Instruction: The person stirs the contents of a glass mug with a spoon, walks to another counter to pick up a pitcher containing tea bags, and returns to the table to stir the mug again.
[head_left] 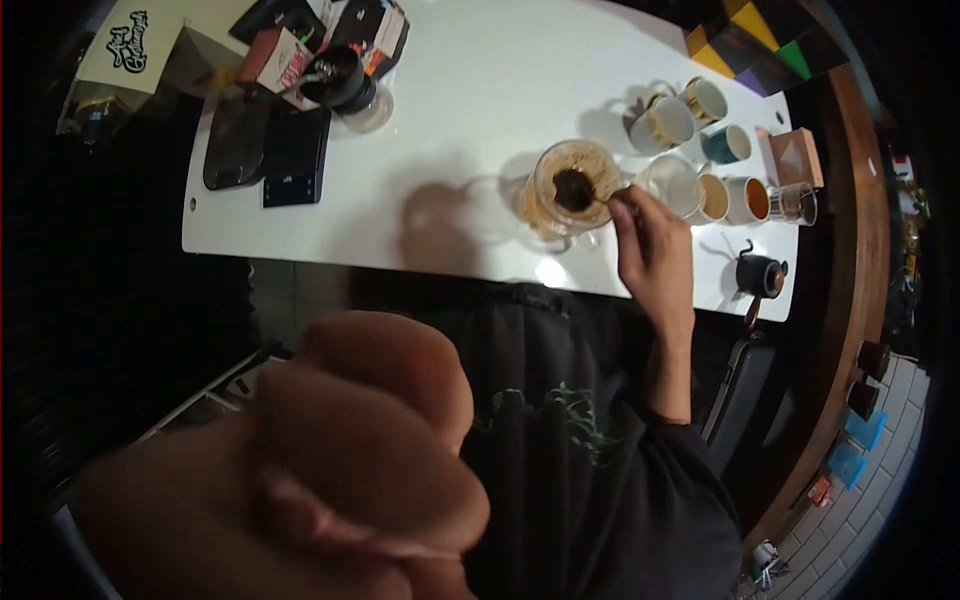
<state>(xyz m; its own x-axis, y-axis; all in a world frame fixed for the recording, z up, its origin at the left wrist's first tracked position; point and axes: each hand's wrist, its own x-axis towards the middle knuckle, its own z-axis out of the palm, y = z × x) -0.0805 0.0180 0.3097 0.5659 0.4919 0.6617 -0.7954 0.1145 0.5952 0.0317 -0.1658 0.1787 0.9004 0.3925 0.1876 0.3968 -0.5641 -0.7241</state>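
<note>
Presently, right hand (655, 250): it is at 4 o'clock of the glass vessel, and its thumb and forefinger pinch a thin handle (604, 199) (perhaps of a spoon) above the rim.
Glass vessel (548, 166): it stands on the white table (460, 110), near the edge on the person's side; its inner wall is stained with brown, and a dark brown mass (573, 189) lies in the middle.
Handle's tip: it points into the vessel, but its far end I cannot distinguish from the dark mass.
Left hand (370, 420): it is at about 7 o'clock of the vessel, very close to the camera and blurred; the fingers are curled inward, and I cannot tell whether they hold something.
Cups: from the vessel, a white cup (661, 125) is at 2 o'clock, and a teal cup (713, 148) is between 2 and 3.
Clear jug (672, 183): it is at 3 o'clock, just beside the vessel.
Black pot (753, 277): it is at 4 o'clock, farther than the hand, near the table's corner.
Black-topped grinder (348, 88): it is at 10 o'clock, well apart (its lower part is transparent).
Black scale (297, 160): it lies flat at 9 o'clock.
</note>
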